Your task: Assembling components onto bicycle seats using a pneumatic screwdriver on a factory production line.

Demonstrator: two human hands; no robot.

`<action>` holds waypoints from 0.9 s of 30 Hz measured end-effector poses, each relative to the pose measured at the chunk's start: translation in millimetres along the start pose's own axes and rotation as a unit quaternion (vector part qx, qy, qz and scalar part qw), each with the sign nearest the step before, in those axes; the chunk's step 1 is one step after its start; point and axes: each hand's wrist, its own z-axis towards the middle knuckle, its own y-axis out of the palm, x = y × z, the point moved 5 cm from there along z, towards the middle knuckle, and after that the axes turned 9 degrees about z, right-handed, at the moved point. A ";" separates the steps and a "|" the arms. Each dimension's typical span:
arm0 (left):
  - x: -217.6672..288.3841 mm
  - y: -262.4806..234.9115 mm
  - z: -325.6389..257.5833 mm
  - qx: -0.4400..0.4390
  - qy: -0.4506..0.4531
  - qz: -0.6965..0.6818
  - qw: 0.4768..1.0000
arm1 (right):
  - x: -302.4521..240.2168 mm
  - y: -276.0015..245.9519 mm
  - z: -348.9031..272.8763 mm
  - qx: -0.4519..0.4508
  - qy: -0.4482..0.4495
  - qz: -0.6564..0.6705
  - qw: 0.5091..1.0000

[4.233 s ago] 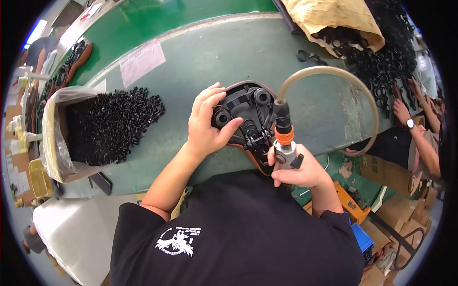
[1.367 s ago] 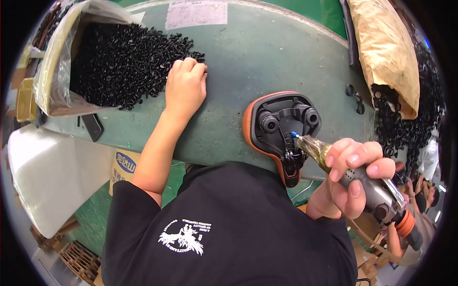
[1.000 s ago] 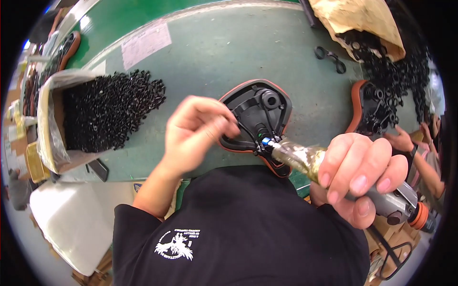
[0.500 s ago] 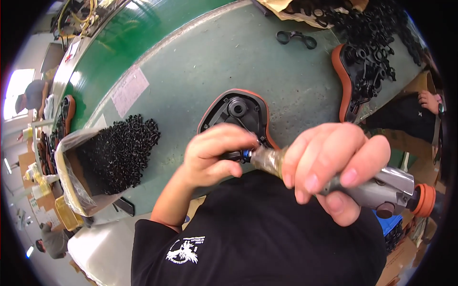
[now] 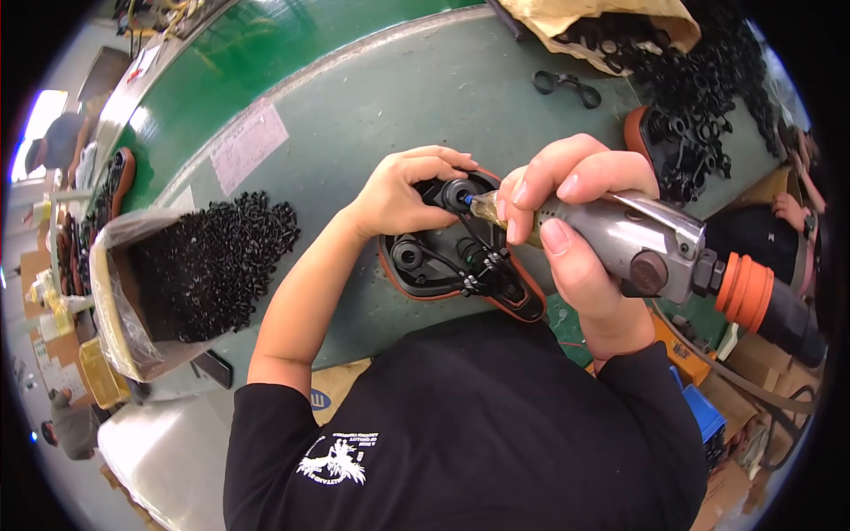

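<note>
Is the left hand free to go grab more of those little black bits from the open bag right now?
Probably not at once: the left hand is pinching a black part on the upturned saddle at the tip of the air screwdriver. Nothing stands between it and the bag.

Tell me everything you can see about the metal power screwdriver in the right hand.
The grey metal pneumatic screwdriver is a stubby cylinder with a dull, worn finish, an orange ribbed collar at its rear and a dark hose running off behind. The right hand wraps around its body. It lies nearly level, its brassy nose pointing left at a round black fitting on the upturned orange-rimmed black saddle base, which the left hand steadies.
</note>
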 end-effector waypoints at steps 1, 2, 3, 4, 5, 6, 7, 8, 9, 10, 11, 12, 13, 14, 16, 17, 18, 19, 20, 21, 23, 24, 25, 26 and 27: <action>-2.0 1.5 -2.9 0.012 -0.008 -0.018 1.000 | 3.7 2.0 1.1 -0.009 0.007 -0.015 1.000; -3.8 3.4 -6.0 0.025 -0.015 -0.036 0.999 | 7.9 4.6 1.9 -0.019 0.014 -0.030 0.999; -4.5 5.9 -7.9 0.040 -0.024 -0.049 0.998 | 11.6 8.0 2.9 -0.025 0.017 -0.042 0.999; -4.2 6.9 -10.0 0.054 -0.030 -0.051 0.997 | 12.7 10.0 4.8 -0.045 0.013 -0.061 0.997; -2.9 7.2 -11.8 0.062 -0.026 -0.046 0.997 | 15.1 13.1 6.0 -0.055 0.020 -0.073 0.996; -1.9 6.8 -12.1 0.068 -0.020 -0.043 0.997 | 17.1 16.5 7.3 -0.065 0.027 -0.086 0.994; -3.0 7.9 -15.2 0.060 -0.030 -0.042 0.997 | 22.8 19.1 7.9 -0.068 0.036 -0.104 0.992; -4.2 6.8 -17.6 0.073 -0.038 -0.044 0.996 | 30.1 18.8 9.5 -0.080 0.044 -0.099 0.991; -4.5 6.4 -17.6 0.069 -0.035 -0.045 0.996 | 34.2 16.5 12.5 -0.087 0.024 -0.095 0.991; -5.7 7.2 -18.1 0.065 -0.033 -0.046 0.996 | 37.5 15.7 14.4 -0.093 0.003 -0.091 0.991; -8.0 9.3 -19.3 0.063 -0.032 -0.041 0.997 | 40.3 15.4 13.6 -0.075 0.009 -0.084 0.994; -8.4 9.3 -19.8 0.070 -0.035 -0.044 0.996 | 42.5 12.0 13.6 -0.077 0.024 -0.072 0.994; -8.8 9.4 -20.4 0.071 -0.041 -0.041 0.996 | 48.0 11.7 14.2 -0.070 0.029 -0.071 0.995; -8.8 9.3 -20.7 0.072 -0.047 -0.037 0.996 | 52.9 12.1 15.0 -0.063 0.033 -0.071 0.995; -10.1 9.2 -20.8 0.069 -0.058 -0.042 0.995 | 57.7 16.3 16.3 -0.065 0.055 -0.079 0.993; -10.4 9.1 -20.3 0.071 -0.060 -0.039 0.995 | 59.5 16.6 16.5 -0.064 0.073 -0.087 0.991; -10.0 8.8 -19.2 0.071 -0.061 -0.036 0.995 | 61.2 15.3 16.3 -0.063 0.072 -0.090 0.991; -9.6 9.6 -17.9 0.069 -0.057 -0.037 0.995 | 63.8 13.0 16.5 -0.071 0.060 -0.087 0.992; -9.4 10.7 -16.4 0.072 -0.051 -0.034 0.996 | 63.7 10.8 18.1 -0.078 0.046 -0.087 0.992; -9.2 10.5 -14.1 0.074 -0.043 -0.031 0.996 | 62.6 12.6 22.2 -0.085 0.042 -0.073 0.993; -3.8 8.7 -14.3 0.080 -0.042 -0.010 0.996 | 53.5 19.8 24.1 -0.061 0.065 -0.084 0.993; -1.3 5.6 -15.7 0.091 -0.051 0.014 0.994 | 45.1 20.1 21.6 -0.059 0.088 -0.086 0.991; 3.9 3.3 -14.7 0.098 -0.054 0.014 0.994 | 31.3 17.1 20.8 -0.082 0.050 -0.100 0.990; 8.1 2.1 -13.7 0.100 -0.054 0.011 0.993 | 15.4 13.2 13.8 -0.051 0.031 -0.051 0.997; 6.7 2.1 -16.6 0.092 -0.041 0.023 0.995 | 1.3 7.9 8.0 -0.024 0.008 -0.041 0.999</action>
